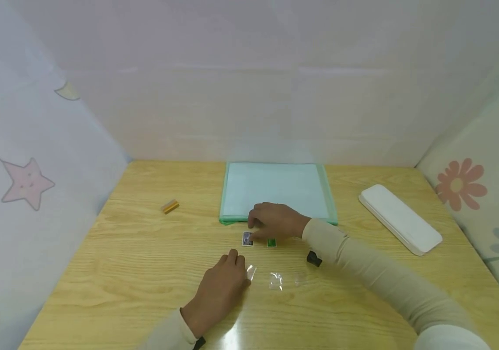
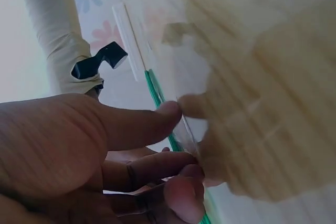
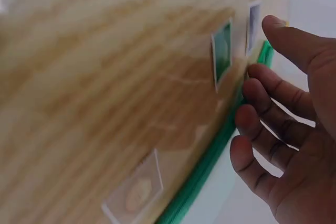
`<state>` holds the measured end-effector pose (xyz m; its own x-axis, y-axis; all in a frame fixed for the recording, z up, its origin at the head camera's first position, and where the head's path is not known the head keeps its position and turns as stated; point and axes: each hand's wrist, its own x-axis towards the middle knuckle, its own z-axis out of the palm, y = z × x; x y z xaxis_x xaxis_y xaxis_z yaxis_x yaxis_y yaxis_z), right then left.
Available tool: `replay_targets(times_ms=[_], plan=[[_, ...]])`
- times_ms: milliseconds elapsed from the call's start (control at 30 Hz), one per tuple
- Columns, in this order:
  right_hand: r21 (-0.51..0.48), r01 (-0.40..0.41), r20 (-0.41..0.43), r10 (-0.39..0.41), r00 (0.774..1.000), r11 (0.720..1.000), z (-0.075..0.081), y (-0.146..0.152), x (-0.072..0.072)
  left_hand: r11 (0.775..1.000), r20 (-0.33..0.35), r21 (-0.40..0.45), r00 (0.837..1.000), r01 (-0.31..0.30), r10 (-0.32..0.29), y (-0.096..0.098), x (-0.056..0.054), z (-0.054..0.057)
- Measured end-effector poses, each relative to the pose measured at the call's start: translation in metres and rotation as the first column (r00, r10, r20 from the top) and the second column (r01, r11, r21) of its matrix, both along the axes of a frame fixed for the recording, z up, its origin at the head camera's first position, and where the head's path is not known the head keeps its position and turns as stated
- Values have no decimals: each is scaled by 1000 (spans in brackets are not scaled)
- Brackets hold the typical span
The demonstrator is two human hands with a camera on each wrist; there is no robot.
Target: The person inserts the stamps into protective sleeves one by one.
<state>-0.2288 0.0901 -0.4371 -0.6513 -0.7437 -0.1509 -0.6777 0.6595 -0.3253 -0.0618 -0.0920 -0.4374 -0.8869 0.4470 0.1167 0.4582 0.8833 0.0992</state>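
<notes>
My left hand [image 1: 220,284] is low over the table, its thumb and fingers holding the edges of a small clear plastic sleeve [image 1: 251,272]. Two more clear sleeves, one of them glossy [image 1: 276,280] and the other fainter [image 1: 300,278], lie to its right. My right hand [image 1: 277,219] reaches in from the right, thumb and fingers apart around a purplish stamp [image 1: 247,238]. Beside that stamp lies a green stamp [image 1: 271,242]. A pale stamp [image 3: 137,192] shows in the right wrist view; the right wrist mostly covers it in the head view.
Behind the stamps lies a pale blue folder with green edges [image 1: 275,184]. A white case [image 1: 400,218] stands at the right, and a small orange-brown item [image 1: 170,206] at the left. Fabric walls [image 1: 249,112] enclose the wooden table [image 1: 144,272]. A black strap piece [image 1: 314,258] is on the right wrist.
</notes>
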Motion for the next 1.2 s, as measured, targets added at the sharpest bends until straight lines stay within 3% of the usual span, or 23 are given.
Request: replay_targets(times_ms=[267,400,467,567,667,833,1200], plan=[[0,3,-56,-3,998,1000,-7,-9,12,998,58,61,998,29,-32,-2,-2,-2],[-47,-2,-23,1,1000,999,-8,-9,13,988,88,146,994,49,-63,-6,-5,-2],[-71,10,14,-9,1000,997,-8,-9,14,973,113,221,990,62,-88,-9,-7,-1],[-78,41,55,-36,998,996,-6,-11,15,933,156,351,978,75,-138,-13,-10,0],[-58,67,57,-63,996,996,-5,-14,18,905,182,420,970,71,-161,-15,-12,2],[-33,100,73,-97,993,994,-3,-18,21,898,208,439,970,24,-127,-16,-15,3],[-92,166,165,-149,975,982,0,-21,25,878,237,477,968,-44,-80,-20,-18,6]])
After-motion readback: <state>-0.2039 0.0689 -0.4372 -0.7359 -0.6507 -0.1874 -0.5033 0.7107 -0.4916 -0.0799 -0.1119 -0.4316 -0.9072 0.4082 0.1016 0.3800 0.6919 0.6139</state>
